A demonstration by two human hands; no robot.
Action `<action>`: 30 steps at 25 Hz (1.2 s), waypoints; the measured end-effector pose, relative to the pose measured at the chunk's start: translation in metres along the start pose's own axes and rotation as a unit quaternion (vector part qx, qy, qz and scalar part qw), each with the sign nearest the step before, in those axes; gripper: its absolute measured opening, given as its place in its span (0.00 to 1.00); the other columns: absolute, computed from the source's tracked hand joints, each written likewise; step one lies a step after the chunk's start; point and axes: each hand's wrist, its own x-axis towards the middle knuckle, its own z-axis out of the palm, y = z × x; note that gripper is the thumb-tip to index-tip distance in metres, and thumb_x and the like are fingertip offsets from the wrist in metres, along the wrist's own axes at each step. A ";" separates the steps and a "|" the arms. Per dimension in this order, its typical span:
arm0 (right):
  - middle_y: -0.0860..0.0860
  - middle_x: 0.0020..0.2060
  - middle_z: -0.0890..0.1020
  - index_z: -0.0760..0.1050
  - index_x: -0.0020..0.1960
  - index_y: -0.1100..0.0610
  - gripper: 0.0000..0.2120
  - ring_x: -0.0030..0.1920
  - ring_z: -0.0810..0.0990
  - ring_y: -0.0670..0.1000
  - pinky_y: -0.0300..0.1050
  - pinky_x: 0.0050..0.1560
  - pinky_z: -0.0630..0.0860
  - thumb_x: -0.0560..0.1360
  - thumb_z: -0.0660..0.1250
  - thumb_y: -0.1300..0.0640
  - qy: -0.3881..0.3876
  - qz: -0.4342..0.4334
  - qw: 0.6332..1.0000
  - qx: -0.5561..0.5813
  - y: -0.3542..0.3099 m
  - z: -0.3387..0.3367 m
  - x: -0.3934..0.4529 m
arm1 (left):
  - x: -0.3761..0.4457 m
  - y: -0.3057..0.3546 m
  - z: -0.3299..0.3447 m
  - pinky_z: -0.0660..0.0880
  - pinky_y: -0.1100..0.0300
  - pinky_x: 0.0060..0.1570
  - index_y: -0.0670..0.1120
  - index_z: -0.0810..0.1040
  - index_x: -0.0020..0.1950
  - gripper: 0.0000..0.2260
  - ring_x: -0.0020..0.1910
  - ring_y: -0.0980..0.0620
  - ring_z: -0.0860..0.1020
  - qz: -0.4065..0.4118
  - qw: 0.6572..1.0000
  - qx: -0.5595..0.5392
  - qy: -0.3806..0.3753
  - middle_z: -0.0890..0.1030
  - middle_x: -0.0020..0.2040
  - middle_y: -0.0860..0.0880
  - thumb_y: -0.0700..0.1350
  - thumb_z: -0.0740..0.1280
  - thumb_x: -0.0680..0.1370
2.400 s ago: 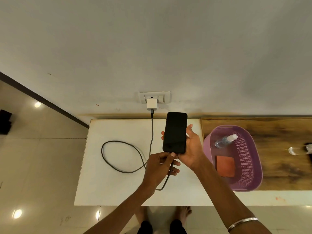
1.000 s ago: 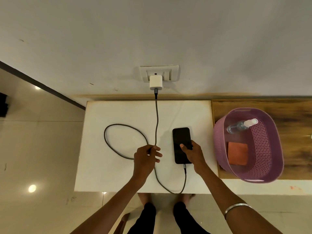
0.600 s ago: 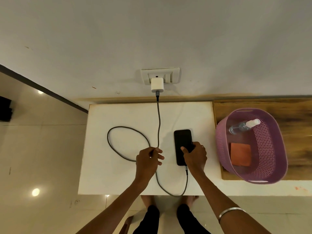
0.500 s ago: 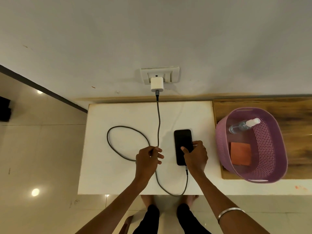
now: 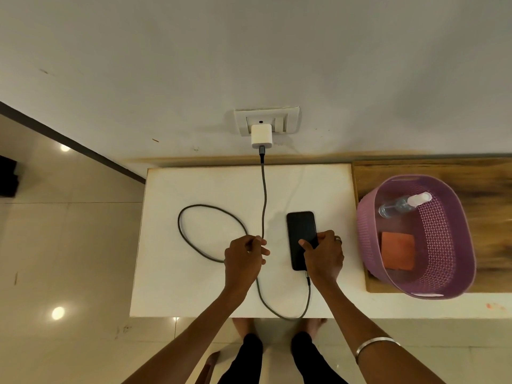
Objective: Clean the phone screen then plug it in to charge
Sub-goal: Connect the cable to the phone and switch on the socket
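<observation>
A black phone (image 5: 301, 231) lies flat, screen up and dark, on the white table (image 5: 194, 286). A grey cable (image 5: 263, 195) runs from the white charger (image 5: 261, 135) in the wall socket (image 5: 291, 117), loops on the table and enters the phone's near end. My right hand (image 5: 324, 256) rests on the phone's near right part, thumb on the screen. My left hand (image 5: 243, 259) is closed around the cable where the loop crosses, left of the phone.
A purple basket (image 5: 446, 284) stands on a wooden surface (image 5: 493, 217) to the right. It holds a clear spray bottle (image 5: 401, 204) and an orange cloth (image 5: 397, 253). The cable sags over the table's near edge. Tiled floor lies to the left.
The phone came down from my raised right hand onto the table with the cable in it. My left hand shifted from the phone's end to the cable. Both hands have been nearly still since.
</observation>
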 end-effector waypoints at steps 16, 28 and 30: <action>0.51 0.50 0.79 0.62 0.75 0.45 0.26 0.46 0.79 0.47 0.42 0.49 0.79 0.80 0.61 0.60 -0.032 -0.290 0.955 0.053 -0.124 -0.071 0.025 | 0.006 0.029 -0.003 0.78 0.53 0.60 0.45 0.81 0.60 0.10 0.55 0.51 0.81 0.216 0.967 0.031 0.133 0.83 0.55 0.50 0.37 0.65 0.81; 0.66 0.62 0.73 0.41 0.79 0.49 0.47 0.54 0.76 0.59 0.51 0.58 0.71 0.71 0.69 0.60 0.046 -0.355 0.885 -0.298 -0.184 -0.059 0.032 | 0.012 0.042 -0.017 0.73 0.59 0.66 0.44 0.78 0.66 0.13 0.61 0.56 0.78 0.248 0.957 0.040 0.144 0.81 0.62 0.48 0.38 0.64 0.82; 0.66 0.63 0.72 0.40 0.79 0.49 0.47 0.55 0.76 0.59 0.51 0.59 0.71 0.72 0.68 0.59 0.017 -0.338 0.899 -0.279 -0.191 -0.052 0.031 | 0.016 0.039 -0.022 0.71 0.73 0.58 0.44 0.78 0.65 0.13 0.54 0.66 0.77 0.251 0.954 0.042 0.159 0.81 0.61 0.49 0.38 0.64 0.82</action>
